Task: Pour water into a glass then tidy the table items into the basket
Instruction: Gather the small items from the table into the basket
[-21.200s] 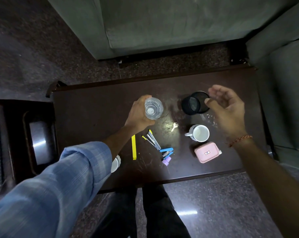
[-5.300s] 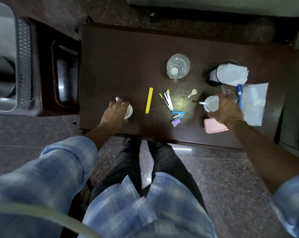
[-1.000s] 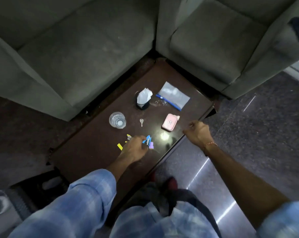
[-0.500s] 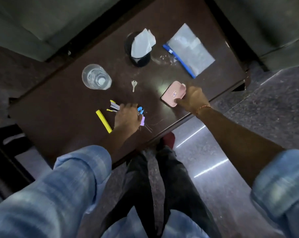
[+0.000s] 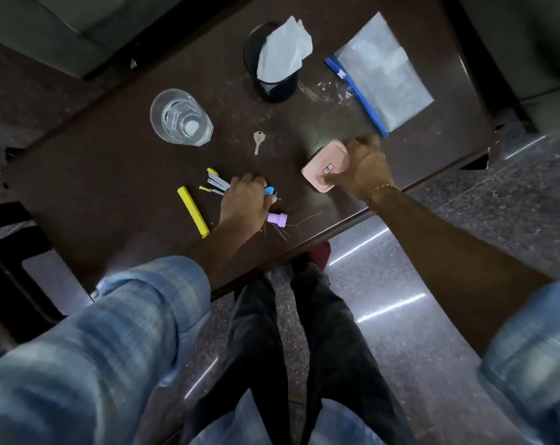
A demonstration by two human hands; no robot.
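- Two grasps at once: I see the right hand [image 5: 362,170] closed around the pink case [image 5: 326,170], near the counter [image 5: 111,175] front edge.
- Left hand [image 5: 245,202] curls over the stapler [image 5: 217,184], its long axis toward the glass [image 5: 180,118].
- Basket unseen.

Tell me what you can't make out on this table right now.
- Head view: label print on pink case, too small.
- Items under left hand, partly covered; grip unclear.
- Contents of black mesh cup, hidden by white tissue.
- Basket: not identifiable.
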